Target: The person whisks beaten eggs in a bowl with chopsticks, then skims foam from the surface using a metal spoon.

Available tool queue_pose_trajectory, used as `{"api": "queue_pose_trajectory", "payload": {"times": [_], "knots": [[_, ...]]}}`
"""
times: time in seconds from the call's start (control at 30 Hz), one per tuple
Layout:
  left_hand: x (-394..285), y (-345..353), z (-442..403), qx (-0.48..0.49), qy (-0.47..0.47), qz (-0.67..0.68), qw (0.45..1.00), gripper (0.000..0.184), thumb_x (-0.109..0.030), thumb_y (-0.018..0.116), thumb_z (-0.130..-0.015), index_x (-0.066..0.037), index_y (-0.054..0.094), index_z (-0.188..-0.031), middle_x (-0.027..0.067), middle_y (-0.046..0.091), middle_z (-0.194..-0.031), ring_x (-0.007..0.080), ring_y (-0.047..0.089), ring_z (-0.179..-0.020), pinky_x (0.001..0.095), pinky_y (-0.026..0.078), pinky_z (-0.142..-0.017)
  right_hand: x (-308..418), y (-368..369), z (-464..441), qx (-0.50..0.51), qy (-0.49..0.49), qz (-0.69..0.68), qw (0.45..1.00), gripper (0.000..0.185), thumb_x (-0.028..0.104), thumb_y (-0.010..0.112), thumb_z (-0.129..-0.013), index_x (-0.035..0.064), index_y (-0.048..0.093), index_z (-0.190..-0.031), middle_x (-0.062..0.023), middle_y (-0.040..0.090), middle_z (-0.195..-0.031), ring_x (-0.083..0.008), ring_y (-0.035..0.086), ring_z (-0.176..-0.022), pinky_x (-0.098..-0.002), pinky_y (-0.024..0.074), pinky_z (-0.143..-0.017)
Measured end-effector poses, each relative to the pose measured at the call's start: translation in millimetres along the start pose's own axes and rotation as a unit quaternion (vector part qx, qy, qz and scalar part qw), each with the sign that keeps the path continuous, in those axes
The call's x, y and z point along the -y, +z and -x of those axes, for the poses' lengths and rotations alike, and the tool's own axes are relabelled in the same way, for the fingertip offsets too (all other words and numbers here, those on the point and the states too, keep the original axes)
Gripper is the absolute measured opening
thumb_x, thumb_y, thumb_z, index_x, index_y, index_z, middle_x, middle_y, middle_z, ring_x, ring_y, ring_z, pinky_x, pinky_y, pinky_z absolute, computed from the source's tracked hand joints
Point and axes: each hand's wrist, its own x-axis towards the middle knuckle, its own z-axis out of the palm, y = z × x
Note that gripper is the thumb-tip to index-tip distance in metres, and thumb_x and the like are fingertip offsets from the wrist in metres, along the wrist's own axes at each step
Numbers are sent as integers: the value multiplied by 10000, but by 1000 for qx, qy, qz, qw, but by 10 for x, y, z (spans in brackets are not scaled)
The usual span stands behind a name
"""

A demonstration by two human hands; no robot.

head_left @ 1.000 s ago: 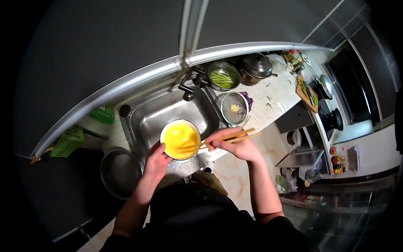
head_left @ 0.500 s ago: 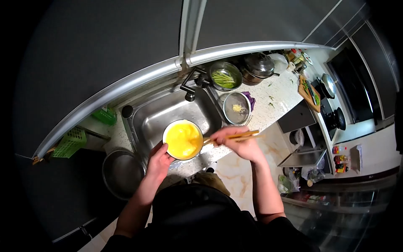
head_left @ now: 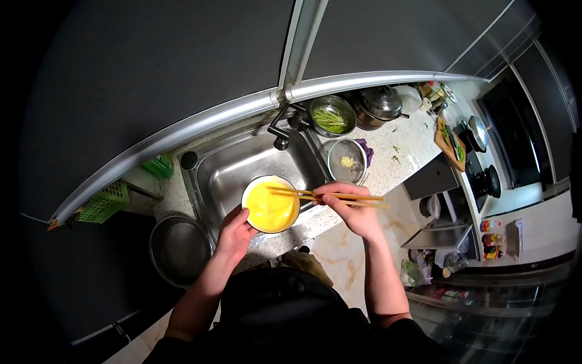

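Observation:
My left hand (head_left: 234,235) grips the lower left rim of a white bowl with a dark edge (head_left: 244,197), held tilted over the front edge of the steel sink (head_left: 239,167). Yellow liquid (head_left: 270,209), looking like beaten egg, fills much of the bowl. On the right, my right hand (head_left: 351,209) is closed round a pair of wooden chopsticks (head_left: 357,197). Their tips reach over the bowl's right rim into the yellow liquid. Part of the left fingers is hidden under the bowl.
Behind the sink stands a black faucet (head_left: 280,138). To its right are a bowl of green stalks (head_left: 332,120), a lidded pot (head_left: 379,106) and a round sieve-like bowl (head_left: 347,162). A cutting board (head_left: 450,145) lies farther right. A dark basin (head_left: 180,250) is left.
The chopsticks have swept through the yellow liquid and now show clearly, tips near its upper middle. The bowl sits slightly farther right in view, as the whole view has shifted.

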Motion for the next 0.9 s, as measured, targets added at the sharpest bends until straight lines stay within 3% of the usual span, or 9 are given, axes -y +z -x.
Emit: {"api": "queue_pose_trajectory", "payload": {"times": [0.03, 0.1, 0.23, 0.3, 0.37, 0.5, 0.73, 0.83, 0.9], "knots": [[-5, 1, 5, -5, -1, 1, 1000, 458, -240, 572, -983, 3, 498, -1363, 120, 588, -1317, 242, 571, -1206, 420, 426, -1069, -14, -2, -23, -45, -18, 17, 999, 151, 36, 648, -907, -13, 731, -1023, -84, 724, -893, -133, 673, -854, -267, 535, -793], [-18, 1, 17, -4, 0, 1, 1000, 454, -239, 574, -982, 0, 500, -1361, 118, 591, -1312, 239, 570, -1206, 418, 425, -1069, 3, 2, -3, 35, 9, 27, 999, 151, 25, 639, -906, -16, 729, -1019, -88, 715, -902, -143, 671, -852, -272, 534, -786], [-47, 32, 32, -7, 1, -1, 1000, 446, -237, 575, -981, -6, 506, -1356, 111, 597, -1301, 233, 565, -1209, 412, 424, -1066, -46, 16, -25, -58, -39, 11, 997, 145, 21, 643, -905, -5, 731, -1016, -84, 707, -919, -144, 656, -870, -270, 521, -781], [-34, 1, 25, -3, 0, 3, 1000, 443, -237, 576, -981, -7, 508, -1353, 109, 598, -1300, 232, 566, -1207, 411, 425, -1065, 2, 33, 23, 36, -6, 5, 999, 149, 21, 649, -902, -1, 732, -1023, -83, 711, -921, -138, 651, -877, -266, 516, -788], [-17, -12, 18, 0, 0, 9, 1000, 441, -237, 577, -980, -7, 510, -1351, 107, 598, -1299, 232, 566, -1205, 410, 426, -1063, 5, 64, 22, -50, -29, -3, 998, 143, 18, 651, -899, 0, 734, -1014, -80, 718, -917, -134, 654, -870, -265, 516, -790], [-49, 24, 31, 5, 6, -6, 1000, 435, -236, 578, -980, -6, 515, -1344, 106, 600, -1297, 231, 576, -1193, 415, 431, -1058, 2, 21, 25, 43, -13, 16, 999, 139, 19, 649, -904, 2, 738, -1009, -90, 724, -917, -131, 659, -851, -275, 527, -777], [-37, 23, 31, -5, 6, -3, 1000, 421, -236, 577, -981, -7, 528, -1330, 111, 611, -1279, 234, 583, -1186, 416, 439, -1050, -81, 40, 1, -94, -50, 10, 994, 131, 16, 647, -906, -7, 733, -1002, -90, 711, -895, -136, 658, -828, -267, 535, -744], [-30, 3, 29, -2, 1, -13, 1000, 419, -233, 576, -980, -11, 528, -1332, 109, 612, -1278, 233, 583, -1185, 413, 443, -1045, 23, 67, 72, 39, 7, -26, 999, 138, 13, 644, -907, -10, 732, -1010, -88, 711, -902, -132, 661, -834, -264, 536, -746], [-21, 18, 23, -2, 2, -9, 1000, 418, -232, 576, -979, -12, 529, -1332, 107, 613, -1278, 232, 583, -1185, 413, 444, -1042, -15, 32, 46, 1, -60, 1, 998, 146, 13, 646, -907, -13, 730, -1023, -87, 714, -898, -132, 670, -834, -260, 540, -749]]}}
